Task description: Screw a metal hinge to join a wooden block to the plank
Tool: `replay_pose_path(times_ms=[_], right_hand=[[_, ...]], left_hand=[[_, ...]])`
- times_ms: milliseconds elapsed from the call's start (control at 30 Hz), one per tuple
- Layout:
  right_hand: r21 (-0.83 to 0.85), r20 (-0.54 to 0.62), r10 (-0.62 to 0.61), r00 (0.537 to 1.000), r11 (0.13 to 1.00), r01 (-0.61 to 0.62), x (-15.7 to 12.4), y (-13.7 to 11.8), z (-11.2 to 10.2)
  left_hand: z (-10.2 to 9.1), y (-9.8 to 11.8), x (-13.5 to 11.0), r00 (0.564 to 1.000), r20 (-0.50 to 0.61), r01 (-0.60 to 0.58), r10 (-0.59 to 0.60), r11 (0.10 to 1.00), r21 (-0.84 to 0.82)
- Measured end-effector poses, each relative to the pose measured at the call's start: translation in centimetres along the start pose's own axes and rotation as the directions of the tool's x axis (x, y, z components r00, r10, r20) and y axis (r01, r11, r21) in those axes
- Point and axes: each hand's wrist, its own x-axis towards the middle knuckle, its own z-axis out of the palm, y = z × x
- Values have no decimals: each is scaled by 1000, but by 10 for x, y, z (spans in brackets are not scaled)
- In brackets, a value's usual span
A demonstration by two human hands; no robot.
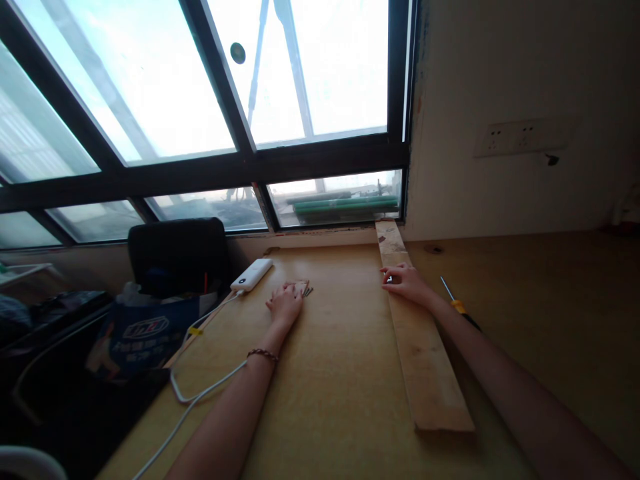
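Note:
My left hand [285, 303] lies on the wooden tabletop [330, 373] with its fingers curled over a small pile of dark screws or nails [306, 289]. My right hand [406, 281] rests on a long pale wooden plank [425, 360] that runs from the window sill toward me. Its fingers pinch something small and dark against the plank; I cannot make out what. A beaded bracelet [263, 355] is on my left wrist.
A white power bank [251, 274] with a white cable [200, 393] lies left of my left hand. A screwdriver with a yellow band [454, 301] lies right of the plank. A black chair [176, 253] and a blue bag [145, 330] stand at the left edge. Wall sockets [520, 137] sit at the right.

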Motion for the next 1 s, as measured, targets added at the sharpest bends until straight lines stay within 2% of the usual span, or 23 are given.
replay_pose_path(times_ms=[100, 233, 300, 400, 467, 600, 1000], right_hand=[[6, -2, 5, 1000, 1000, -5, 0, 0, 0], [25, 1, 7, 1000, 1000, -7, -1, 0, -1], [32, -1, 7, 1000, 999, -7, -1, 0, -1], [36, -3, 5, 1000, 999, -5, -1, 0, -1], [31, -5, 7, 1000, 1000, -7, -1, 0, -1], [25, -6, 9, 1000, 1000, -9, 0, 0, -1], [15, 0, 1, 1000, 1000, -1, 0, 0, 0]], left_hand=[[-4, 6, -5, 994, -96, -61, 60, 998, -3], [-7, 22, -16, 957, -220, -197, 190, 980, -13], [-7, 28, -20, 966, -208, -157, 154, 988, 2], [-6, 31, -21, 991, -125, -37, 40, 999, 29], [-5, 30, -20, 998, -67, -11, 13, 999, 38], [-2, 27, -16, 999, -17, -31, 32, 999, 35], [5, 24, -12, 995, -61, -69, 73, 995, 71]])
